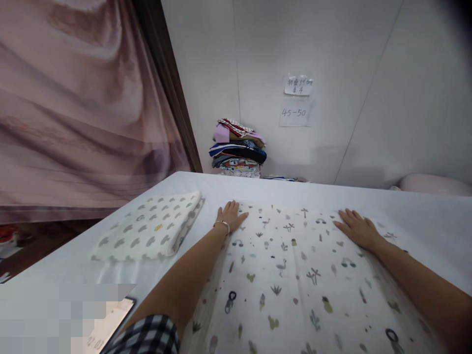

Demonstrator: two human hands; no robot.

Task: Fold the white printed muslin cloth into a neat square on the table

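Note:
A white printed cloth (295, 275) with small cactus, pineapple, palm and rainbow figures lies spread over the table in front of me. On its far left corner my left hand (230, 217) rests flat, fingers apart, a bracelet at the wrist. My right hand (358, 230) lies palm down near the far right edge of the same cloth, its fingers stretched out. Neither hand grips the fabric. Left of my left hand sits a folded white cloth (147, 226) with a grey cloud-like print. The near end of the spread cloth runs out of view.
The white table (424, 221) reaches to a pale wall with two paper signs (295, 112). Behind the far edge rises a stack of folded fabrics (239, 147). A pink curtain (73, 98) hangs at left. A phone (118, 319) lies near my left forearm, partly blurred out.

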